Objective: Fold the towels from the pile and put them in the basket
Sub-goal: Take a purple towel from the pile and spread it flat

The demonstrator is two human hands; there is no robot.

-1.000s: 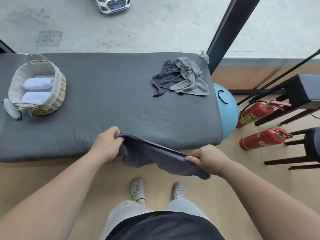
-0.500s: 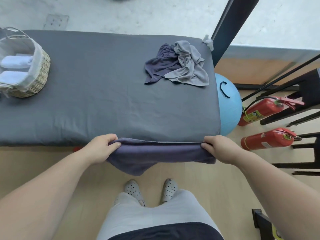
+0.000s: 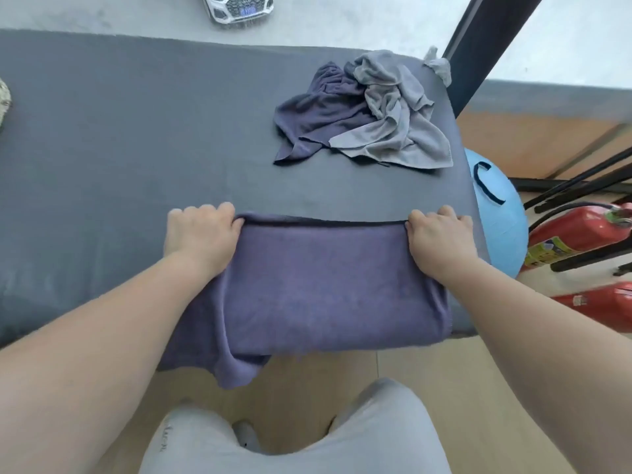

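At the bottom of the view stand the person's legs in light grey trousers (image 3: 297,436), on a pale wooden floor (image 3: 403,367). Just beyond them, a dusky purple terry towel (image 3: 318,285) lies spread flat across the near edge of the grey fabric-covered padded table (image 3: 130,159), its lower left corner drooping over that edge towards the floor. The left hand (image 3: 200,236) is clamped on the towel's far left corner, fingers curled over the hem; the right hand (image 3: 439,242) pinches the far right corner the same way, and the far hem runs taut and straight between them. Farther on, near the far right corner of the table, sits the crumpled pile: a dark purple towel (image 3: 318,121) with a light grey towel (image 3: 393,111) heaped partly on top of it. At the left edge of the view a sliver of the woven basket (image 3: 3,100) shows. Off the table's right edge are a light blue exercise ball (image 3: 496,220) and two red fire extinguishers (image 3: 574,234).
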